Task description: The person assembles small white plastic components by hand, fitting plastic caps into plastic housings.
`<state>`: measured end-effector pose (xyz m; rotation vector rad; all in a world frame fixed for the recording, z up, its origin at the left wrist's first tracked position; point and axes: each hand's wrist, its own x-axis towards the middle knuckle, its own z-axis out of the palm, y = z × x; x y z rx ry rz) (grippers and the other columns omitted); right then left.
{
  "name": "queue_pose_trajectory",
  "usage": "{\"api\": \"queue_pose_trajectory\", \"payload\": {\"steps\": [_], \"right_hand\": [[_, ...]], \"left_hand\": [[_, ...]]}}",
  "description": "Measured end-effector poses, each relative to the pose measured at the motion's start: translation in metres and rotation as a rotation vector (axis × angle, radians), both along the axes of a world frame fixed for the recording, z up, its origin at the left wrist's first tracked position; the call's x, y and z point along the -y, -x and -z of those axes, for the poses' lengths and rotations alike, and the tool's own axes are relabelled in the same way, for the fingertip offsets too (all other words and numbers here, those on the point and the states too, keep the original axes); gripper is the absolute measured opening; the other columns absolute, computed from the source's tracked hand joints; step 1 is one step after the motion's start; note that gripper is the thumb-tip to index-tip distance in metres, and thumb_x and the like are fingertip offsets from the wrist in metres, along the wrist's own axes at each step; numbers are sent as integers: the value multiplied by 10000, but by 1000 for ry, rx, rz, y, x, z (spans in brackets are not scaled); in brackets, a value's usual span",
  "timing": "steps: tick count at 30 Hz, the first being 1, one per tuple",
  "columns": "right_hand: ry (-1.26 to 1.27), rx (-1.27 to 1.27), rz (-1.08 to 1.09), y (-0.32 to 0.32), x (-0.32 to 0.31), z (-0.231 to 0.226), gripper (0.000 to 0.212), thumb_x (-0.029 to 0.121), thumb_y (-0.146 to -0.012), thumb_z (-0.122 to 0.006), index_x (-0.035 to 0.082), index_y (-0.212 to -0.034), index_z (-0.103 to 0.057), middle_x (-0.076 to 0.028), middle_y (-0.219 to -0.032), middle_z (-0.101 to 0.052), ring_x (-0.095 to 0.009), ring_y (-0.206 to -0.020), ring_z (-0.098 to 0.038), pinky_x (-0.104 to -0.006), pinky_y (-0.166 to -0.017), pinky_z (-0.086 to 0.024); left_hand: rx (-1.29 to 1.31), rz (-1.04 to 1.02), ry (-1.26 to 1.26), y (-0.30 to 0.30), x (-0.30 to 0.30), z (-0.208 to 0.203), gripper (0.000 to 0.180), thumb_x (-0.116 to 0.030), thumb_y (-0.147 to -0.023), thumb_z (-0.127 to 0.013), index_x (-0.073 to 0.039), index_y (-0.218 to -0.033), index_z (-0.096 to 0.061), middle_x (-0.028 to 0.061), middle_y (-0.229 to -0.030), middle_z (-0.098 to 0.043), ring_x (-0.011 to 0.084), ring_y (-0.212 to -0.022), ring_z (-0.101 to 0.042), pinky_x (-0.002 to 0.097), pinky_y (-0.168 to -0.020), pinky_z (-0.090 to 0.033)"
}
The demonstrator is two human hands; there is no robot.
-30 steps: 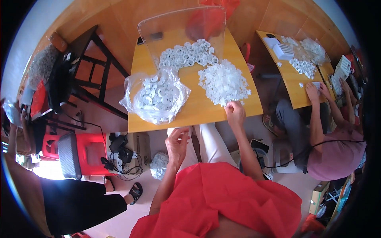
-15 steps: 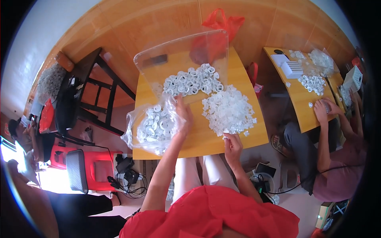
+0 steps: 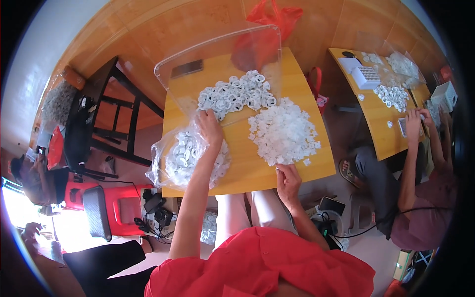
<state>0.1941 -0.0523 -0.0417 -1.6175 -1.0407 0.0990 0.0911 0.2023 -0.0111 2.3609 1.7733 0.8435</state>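
My left hand (image 3: 210, 127) reaches to the near edge of a pile of white ring-shaped parts (image 3: 238, 92). Its fingers are bent together, and the small thing at their tips, if any, is hidden. That pile lies at the clear rimmed plastic tray (image 3: 217, 35). Under my left wrist, an open clear plastic bag (image 3: 157, 161) holds more white round parts (image 3: 182, 156). Below the heap of small translucent white pieces (image 3: 284, 129), my right hand (image 3: 288, 182) is closed in a pinch at the table's front edge. Something whitish shows at its fingertips, too small to name.
A dark flat object (image 3: 188, 68) and a red plastic bag (image 3: 262, 42) are at the back of the yellow wooden table (image 3: 240, 171). On the right, a co-worker's hands (image 3: 414, 120) work at another table (image 3: 381, 136). A red chair (image 3: 123, 210) stands at left.
My left hand has moved up and left from above the bag to the ring-part pile, its fingers now bent. My right hand has shifted slightly, still pinched. The co-worker's hands have moved upward.
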Motion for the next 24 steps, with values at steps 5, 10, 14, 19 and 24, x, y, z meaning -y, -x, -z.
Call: {"api": "queue_pose_trajectory", "payload": {"steps": [5,10,14,19,24], "right_hand": [[-24,58,0,0,0,-2,144,-45,-799,-579,1,-928,-624,-118,-768,-552,-261,-645,-574,-327,-544,-444],[-9,-1,-14,2,5,0,141,-48,-791,-589,3,-914,-635,-99,-727,-564,-221,-616,-567,-291,-528,-430],[67,-205,-11,-1,6,8,119,-39,-791,-602,1,-894,-647,-54,-715,-592,-150,-610,-563,-254,-524,-418],[6,-789,-90,0,9,-17,94,-8,-803,-617,-2,-894,-638,-19,-757,-607,-100,-630,-574,-209,-560,-443],[-62,-984,-202,26,8,-55,148,3,-820,-589,9,-968,-602,-40,-790,-598,-128,-664,-622,-209,-555,-476]], "left_hand": [[-136,167,-117,1,-13,7,182,24,-687,-589,-66,-843,-562,115,-899,-548,333,-905,-526,441,-800,-425],[45,232,-22,2,0,2,164,1,-687,-625,-71,-830,-593,79,-843,-574,268,-795,-579,398,-687,-458],[740,361,479,15,21,-11,168,1,-708,-663,-29,-872,-639,30,-721,-598,123,-629,-597,292,-514,-468],[999,371,744,47,85,-48,223,-26,-777,-665,32,-989,-634,25,-705,-588,112,-670,-606,217,-595,-518],[1248,370,965,66,141,-38,261,-20,-794,-660,40,-1047,-634,30,-729,-593,99,-679,-598,220,-688,-541]]}}
